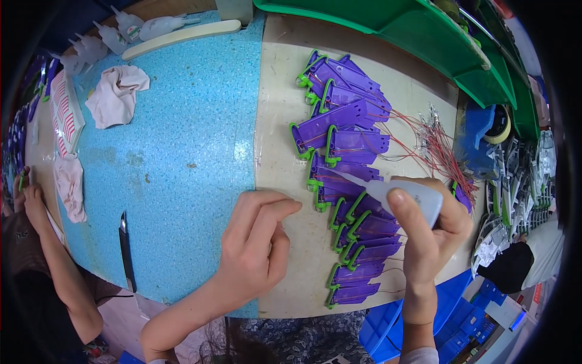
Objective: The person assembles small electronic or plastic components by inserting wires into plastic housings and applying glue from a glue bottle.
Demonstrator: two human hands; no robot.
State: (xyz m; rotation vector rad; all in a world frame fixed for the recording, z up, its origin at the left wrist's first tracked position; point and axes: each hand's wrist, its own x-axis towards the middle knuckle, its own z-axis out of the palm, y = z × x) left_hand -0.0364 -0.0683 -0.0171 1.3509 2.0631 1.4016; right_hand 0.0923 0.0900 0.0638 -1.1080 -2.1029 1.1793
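Observation:
My right hand [431, 233] grips a small white squeeze bottle [407, 195] with a thin nozzle pointing left onto a purple plastic part. A row of purple parts with green clips [351, 182] runs down the beige board [285, 127], overlapping one another, with thin red wires trailing to the right. My left hand [259, 242] rests on the board just left of the row, fingers curled, holding nothing.
A blue speckled mat [182, 133] covers the table's left half, with crumpled cloths [117, 92], a utility knife [126, 252] and several white squeeze bottles [130, 27]. A bundle of red wires [439, 145] lies right. Green bins [424, 30] stand behind. Another person's arm [51, 255] is at left.

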